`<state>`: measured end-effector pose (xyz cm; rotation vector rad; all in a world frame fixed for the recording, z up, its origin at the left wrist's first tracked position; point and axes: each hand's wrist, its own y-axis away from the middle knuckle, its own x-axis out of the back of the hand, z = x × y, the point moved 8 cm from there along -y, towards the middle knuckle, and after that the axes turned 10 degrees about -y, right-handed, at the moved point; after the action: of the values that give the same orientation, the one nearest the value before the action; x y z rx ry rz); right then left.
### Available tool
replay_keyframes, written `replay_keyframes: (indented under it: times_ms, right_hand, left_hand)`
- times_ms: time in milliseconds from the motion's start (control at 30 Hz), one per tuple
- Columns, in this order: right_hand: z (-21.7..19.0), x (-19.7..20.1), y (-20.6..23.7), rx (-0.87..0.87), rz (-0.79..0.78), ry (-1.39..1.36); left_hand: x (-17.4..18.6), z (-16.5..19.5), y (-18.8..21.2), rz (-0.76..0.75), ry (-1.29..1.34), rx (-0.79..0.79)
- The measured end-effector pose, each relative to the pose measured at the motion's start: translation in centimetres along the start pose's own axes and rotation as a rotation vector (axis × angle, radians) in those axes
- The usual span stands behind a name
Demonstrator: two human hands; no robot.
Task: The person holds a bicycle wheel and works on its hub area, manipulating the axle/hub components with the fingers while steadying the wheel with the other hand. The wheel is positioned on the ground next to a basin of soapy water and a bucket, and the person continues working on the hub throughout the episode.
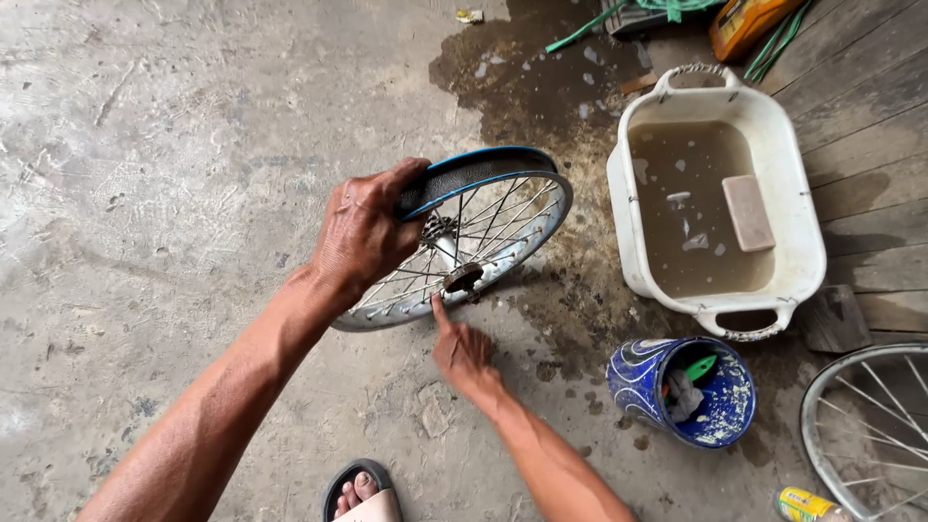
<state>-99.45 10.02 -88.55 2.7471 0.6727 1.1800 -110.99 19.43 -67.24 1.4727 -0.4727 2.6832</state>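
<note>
While the left hand (362,232) gripped the bicycle wheel (483,242) by its rim strip, it stood tilted.
Beside the wheel's hub (462,278), the right hand (462,353) pointed one finger, the others curled.

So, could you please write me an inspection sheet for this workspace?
Surface: concrete floor, wet patch by the tub.
Job's things: spoked wheel held tilted, blue-edged tyre partly on its rim.
Clutter: white tub of murky water with a floating block; blue container; second wheel; can.
Hands: left hand grips the tyre; right hand points at the hub.
Cables: green hose.
Surroundings: wooden planks.
</note>
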Motion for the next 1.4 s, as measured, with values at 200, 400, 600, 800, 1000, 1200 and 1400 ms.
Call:
replay_keyframes:
  times_ms: [200, 400, 600, 800, 1000, 1200, 1400]
  right_hand:
    - [-0.2, -0.2, 0.5, 0.026, 0.013, 0.043]
    - [2.0, 1.0, 3.0, -0.025, 0.054, -0.101]
    - [2.5, 1.5, 0.5, 0.135, -0.026, 0.101]
    - [2.8, 0.6, -0.4, -0.034, -0.091, 0.056]
    - [0.5, 0.0, 2.3, 0.05, 0.124, -0.108]
    - [0.2, -1.6, 1.0, -0.023, 0.035, -0.005]
    - [0.0, -1.9, -0.1, -0.055, -0.036, 0.027]
  left_hand:
    - [-0.1, 0.8, 0.1, 0.009, -0.018, -0.08]
    - [0.0, 1.3, -0.6, 0.005, -0.014, -0.059]
    - [-0.4, 2.6, -0.7, -0.047, -0.013, -0.073]
    - [-0.5, 4.1, -0.5, -0.032, 0.004, -0.149]
    - [0.1, 2.6, 0.1, 0.004, 0.075, -0.132]
    - [0.8, 1.2, 1.4, -0.003, 0.05, -0.101]
    - [1.9, 1.0, 2.6, 0.055, 0.071, -0.144]
